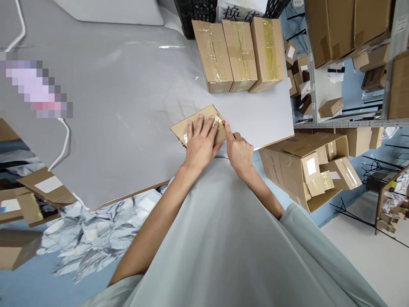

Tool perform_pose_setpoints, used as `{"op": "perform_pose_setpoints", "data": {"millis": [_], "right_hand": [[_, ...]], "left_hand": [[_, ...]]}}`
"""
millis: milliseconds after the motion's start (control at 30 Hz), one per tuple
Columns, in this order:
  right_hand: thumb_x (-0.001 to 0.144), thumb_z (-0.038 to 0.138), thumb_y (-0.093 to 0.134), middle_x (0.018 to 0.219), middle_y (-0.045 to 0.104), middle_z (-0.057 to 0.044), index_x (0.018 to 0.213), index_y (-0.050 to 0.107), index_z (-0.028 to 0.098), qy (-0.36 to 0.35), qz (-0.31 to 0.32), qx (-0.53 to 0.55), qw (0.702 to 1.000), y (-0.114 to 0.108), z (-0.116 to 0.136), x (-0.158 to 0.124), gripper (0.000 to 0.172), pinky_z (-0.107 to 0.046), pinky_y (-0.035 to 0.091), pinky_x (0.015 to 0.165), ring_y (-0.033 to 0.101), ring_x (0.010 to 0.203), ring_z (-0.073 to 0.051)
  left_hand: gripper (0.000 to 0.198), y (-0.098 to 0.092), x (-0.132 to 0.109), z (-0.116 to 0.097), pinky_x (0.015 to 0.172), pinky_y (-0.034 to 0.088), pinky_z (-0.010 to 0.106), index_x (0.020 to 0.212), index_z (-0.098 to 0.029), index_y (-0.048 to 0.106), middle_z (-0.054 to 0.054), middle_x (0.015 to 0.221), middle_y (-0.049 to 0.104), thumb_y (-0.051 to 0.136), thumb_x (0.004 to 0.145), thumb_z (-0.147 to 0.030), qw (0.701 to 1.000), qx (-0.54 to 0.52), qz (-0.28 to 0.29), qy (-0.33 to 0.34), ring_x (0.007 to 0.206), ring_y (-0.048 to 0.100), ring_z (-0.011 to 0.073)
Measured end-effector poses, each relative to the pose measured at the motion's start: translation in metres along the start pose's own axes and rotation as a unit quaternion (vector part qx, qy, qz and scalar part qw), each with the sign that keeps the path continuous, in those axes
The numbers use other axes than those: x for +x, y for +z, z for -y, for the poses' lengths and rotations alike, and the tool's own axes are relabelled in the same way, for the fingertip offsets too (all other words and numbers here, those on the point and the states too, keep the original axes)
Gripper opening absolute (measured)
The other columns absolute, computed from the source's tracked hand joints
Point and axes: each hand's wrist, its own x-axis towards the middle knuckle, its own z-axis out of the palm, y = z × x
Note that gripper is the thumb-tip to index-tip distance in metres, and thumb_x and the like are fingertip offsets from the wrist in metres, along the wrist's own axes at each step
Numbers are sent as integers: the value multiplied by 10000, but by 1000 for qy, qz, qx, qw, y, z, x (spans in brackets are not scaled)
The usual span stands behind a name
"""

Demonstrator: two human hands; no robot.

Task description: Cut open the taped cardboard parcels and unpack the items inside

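A small flat cardboard box (200, 118) with shiny clear tape at its ends lies at an angle near the table's front edge. Across its top my left hand (202, 138) rests flat with the fingers spread, holding the box against the table. At the box's right end, my right hand (239, 149) is closed around a small tool with a red tip (223, 122). Its index finger points along the tool to the taped edge. Most of the tool is hidden in the fist, so its exact kind does not show.
Three taped cardboard boxes (241, 55) stand side by side toward the table's back right, before a black crate (203, 10). A large open carton (284, 170) holding smaller boxes is right of the grey table (128, 106). Crumpled plastic mailers (102, 230) lie below left.
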Motion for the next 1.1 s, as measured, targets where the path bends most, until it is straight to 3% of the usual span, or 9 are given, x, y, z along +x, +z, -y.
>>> {"op": "perform_pose_setpoints", "data": {"millis": [167, 300, 567, 700, 800, 900, 1100], "right_hand": [[1170, 189, 444, 1338, 755, -167, 1883, 148, 342, 0, 2, -6, 1000, -17, 12, 5, 787, -307, 645, 883, 799, 1092, -249], [1180, 191, 439, 1252, 783, -158, 1873, 212, 334, 8, 10, -15, 1000, -21, 5, -5, 743, -307, 641, 857, 827, 1024, -244], [1171, 184, 401, 1115, 837, -160, 1877, 198, 274, 41, 38, -40, 998, -1, -22, -45, 740, -265, 587, 749, 827, 918, -232], [1212, 243, 351, 1087, 843, -139, 1864, 275, 285, 39, 36, -23, 998, 6, -32, -55, 657, -264, 550, 744, 814, 875, -226], [1225, 261, 334, 1103, 838, -129, 1856, 308, 316, 29, 13, -7, 999, 3, -36, -52, 634, -262, 536, 736, 806, 862, -224], [1236, 294, 345, 1180, 828, -143, 1872, 239, 320, 8, -10, 13, 1000, -2, -35, -40, 645, -252, 541, 759, 811, 915, -225], [1229, 235, 353, 1303, 792, -160, 1886, 126, 322, -14, 9, 49, 999, 5, -27, -15, 700, -271, 595, 853, 822, 1036, -233]], "left_hand": [[734, 4, -1, 1, 1432, 10, 758, 1730, -302, 539, 134, 1829, 470, 674, 1054, -554, 1000, -6, -8, 2, 1781, 238, 459], [747, 7, -4, 4, 1429, 17, 770, 1740, -299, 522, 135, 1842, 449, 671, 1052, -551, 1000, 4, -5, 6, 1789, 212, 450], [721, 9, -3, 8, 1431, 39, 772, 1682, -336, 584, 110, 1831, 474, 760, 1001, -496, 1000, -5, -22, 6, 1785, 227, 453], [729, 8, -5, 8, 1426, 46, 779, 1688, -328, 577, 114, 1829, 477, 768, 996, -455, 1000, 10, -17, 5, 1781, 231, 459], [725, 9, -6, 7, 1425, 44, 777, 1685, -329, 582, 118, 1830, 475, 766, 996, -457, 1000, 22, -11, 5, 1780, 233, 462], [730, 10, -6, 6, 1426, 50, 773, 1691, -324, 579, 122, 1825, 481, 757, 1001, -482, 999, 32, -11, 2, 1782, 226, 461], [728, 12, -6, 7, 1433, 77, 754, 1709, -305, 556, 121, 1841, 457, 724, 1012, -429, 998, 67, -8, 6, 1788, 218, 442]]}}
